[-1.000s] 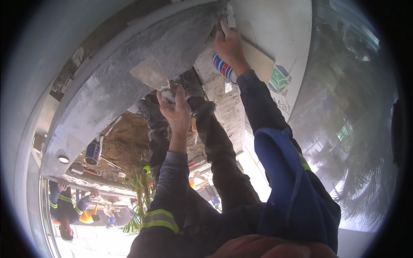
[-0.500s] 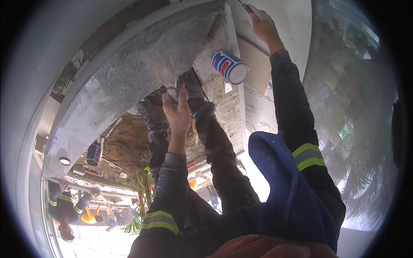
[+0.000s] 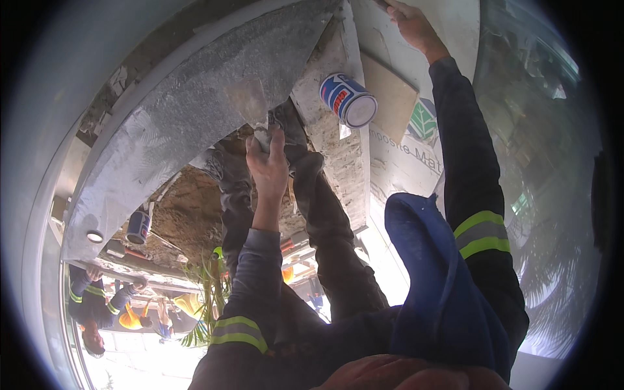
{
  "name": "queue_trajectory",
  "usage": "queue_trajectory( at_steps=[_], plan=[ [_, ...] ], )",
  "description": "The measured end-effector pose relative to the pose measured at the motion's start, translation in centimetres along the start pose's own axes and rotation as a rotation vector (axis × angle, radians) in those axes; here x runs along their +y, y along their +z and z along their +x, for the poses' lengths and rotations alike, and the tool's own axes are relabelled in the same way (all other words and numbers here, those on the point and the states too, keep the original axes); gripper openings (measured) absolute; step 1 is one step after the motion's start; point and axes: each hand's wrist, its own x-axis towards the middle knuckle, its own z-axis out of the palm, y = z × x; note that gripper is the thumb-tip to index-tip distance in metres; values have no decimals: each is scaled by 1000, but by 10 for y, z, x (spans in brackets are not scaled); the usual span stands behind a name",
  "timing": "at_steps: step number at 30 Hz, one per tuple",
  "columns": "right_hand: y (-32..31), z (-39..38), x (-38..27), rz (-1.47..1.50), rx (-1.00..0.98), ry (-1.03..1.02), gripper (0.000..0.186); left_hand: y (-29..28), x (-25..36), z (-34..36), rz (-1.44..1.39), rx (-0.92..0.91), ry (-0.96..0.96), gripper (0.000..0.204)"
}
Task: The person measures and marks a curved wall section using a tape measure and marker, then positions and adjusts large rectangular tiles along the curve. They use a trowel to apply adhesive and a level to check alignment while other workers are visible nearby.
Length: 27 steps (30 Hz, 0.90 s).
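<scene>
My left hand is closed around the handle of a wide, dusty scraper, its blade pointing up over a mottled grey panel. At the upper edge my right hand grips a slim tool handle; the tool's far end is hard to make out. Below and left of that hand, a blue-and-white can lies tilted beside a beige board on a pale sheet. My legs in dark, dusty trousers are in view between my arms.
A second can is near the grey panel's lower edge, by rubble and soil. Fronds hang below. A co-worker in striped sleeves appears upside down at lower left. A curved glossy surface fills the right side; blue cloth hangs by my right arm.
My right hand has moved up and to the right, away from the blue can, with the tool handle in it. My left hand with the scraper has shifted only slightly.
</scene>
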Motion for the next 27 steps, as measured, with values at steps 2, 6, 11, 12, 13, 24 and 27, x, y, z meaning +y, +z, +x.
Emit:
queue_trajectory(
  at_steps=[2, 6, 11, 12, 13, 24, 27],
  plan=[
    [4, -2, 5, -30, 11, -35, 39, 2, 0, -1, 4, 21, -18, 32],
    [7, -5, 13, -121, -6, -81, 38, 1, -10, 1, 125, -31, 73, 26],
    [10, -1, 31, -68, -11, -203, 37, 5, -15, 0, 221, -37, 147, 17],
    [9, -2, 34, -41, -23, -202, 37, 6, -12, 0, 240, -46, 166, 17],
    [8, -1, 38, -41, -32, -204, 37, 8, -10, 0, 214, -47, 120, 17],
    [10, 0, 43, -71, -3, -227, 37, 13, 0, 0, 50, -11, -70, 33],
    [12, 1, 37, -204, 5, -199, 40, 11, -2, 0, 63, -18, -64, 35]
  ],
)
